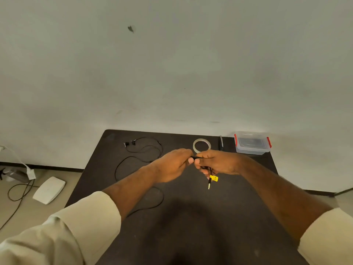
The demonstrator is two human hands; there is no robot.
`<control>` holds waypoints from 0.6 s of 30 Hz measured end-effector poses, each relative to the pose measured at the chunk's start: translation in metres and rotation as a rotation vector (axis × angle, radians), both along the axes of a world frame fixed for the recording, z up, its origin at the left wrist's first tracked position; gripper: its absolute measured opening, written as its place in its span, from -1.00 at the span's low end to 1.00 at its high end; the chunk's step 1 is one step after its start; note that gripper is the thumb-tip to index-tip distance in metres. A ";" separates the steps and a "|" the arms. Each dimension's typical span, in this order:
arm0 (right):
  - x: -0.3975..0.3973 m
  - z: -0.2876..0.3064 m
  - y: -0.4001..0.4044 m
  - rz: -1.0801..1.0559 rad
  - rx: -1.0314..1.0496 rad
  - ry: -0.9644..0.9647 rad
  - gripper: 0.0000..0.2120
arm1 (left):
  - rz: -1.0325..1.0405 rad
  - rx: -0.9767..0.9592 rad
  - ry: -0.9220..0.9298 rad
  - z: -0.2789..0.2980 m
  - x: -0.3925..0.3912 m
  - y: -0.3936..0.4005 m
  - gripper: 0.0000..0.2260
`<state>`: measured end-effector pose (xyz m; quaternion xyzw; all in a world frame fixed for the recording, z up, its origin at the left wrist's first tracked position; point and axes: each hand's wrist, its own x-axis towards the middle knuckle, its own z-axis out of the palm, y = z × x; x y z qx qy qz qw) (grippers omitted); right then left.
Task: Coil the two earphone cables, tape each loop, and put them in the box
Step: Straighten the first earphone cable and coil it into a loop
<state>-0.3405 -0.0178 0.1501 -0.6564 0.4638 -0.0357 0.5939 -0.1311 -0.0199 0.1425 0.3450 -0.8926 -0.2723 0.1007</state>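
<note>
Dark table (191,217); held cable's (205,167) yellow tag (214,178) unreadable.

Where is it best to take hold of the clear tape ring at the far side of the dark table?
Probably pinch the clear tape ring's rim from above, one finger inside the hole: it lies flat on the dark table, leaving no side to wrap.

Dark table (191,217) w/ plain pale wall (172,64) behind, small dark mark (130,29) at 12 o'clock. Beige floor at 9 o'clock: white flat device (49,189), black cable (17,196).
</note>
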 end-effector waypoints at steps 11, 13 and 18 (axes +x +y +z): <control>-0.061 -0.092 -0.041 -0.401 -0.058 0.048 -0.74 | 0.403 0.234 -0.071 -0.062 -0.039 -0.052 -0.76; -0.074 -0.112 -0.046 -0.532 -0.154 0.104 -0.80 | 0.504 0.291 0.001 -0.073 -0.041 -0.059 -0.77; -0.085 -0.153 -0.068 -0.656 -0.287 0.254 -0.89 | 0.870 0.428 0.154 -0.107 -0.047 -0.087 -0.75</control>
